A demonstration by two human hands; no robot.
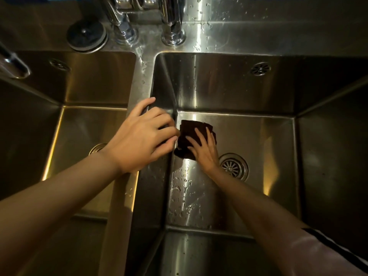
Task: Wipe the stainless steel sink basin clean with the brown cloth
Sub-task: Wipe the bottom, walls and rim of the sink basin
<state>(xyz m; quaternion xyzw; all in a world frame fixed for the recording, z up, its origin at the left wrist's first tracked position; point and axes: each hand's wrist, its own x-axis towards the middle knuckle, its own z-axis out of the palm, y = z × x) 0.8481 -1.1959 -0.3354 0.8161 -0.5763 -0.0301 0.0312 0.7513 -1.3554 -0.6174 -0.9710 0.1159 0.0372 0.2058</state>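
The brown cloth [191, 132] lies flat on the floor of the right stainless steel sink basin [258, 140], in its far left corner. My right hand [203, 150] presses on the cloth with fingers spread, covering its near right part. My left hand [143, 136] rests on the divider [137, 92] between the two basins, fingers curled over its edge, holding nothing loose. Water drops sit on the basin floor just in front of the cloth.
A round drain strainer [234, 166] sits right of my right hand. The left basin [79, 120] has its own drain, half hidden by my left wrist. Two chrome tap bases [173, 34] and a round cap [86, 35] stand on the back ledge.
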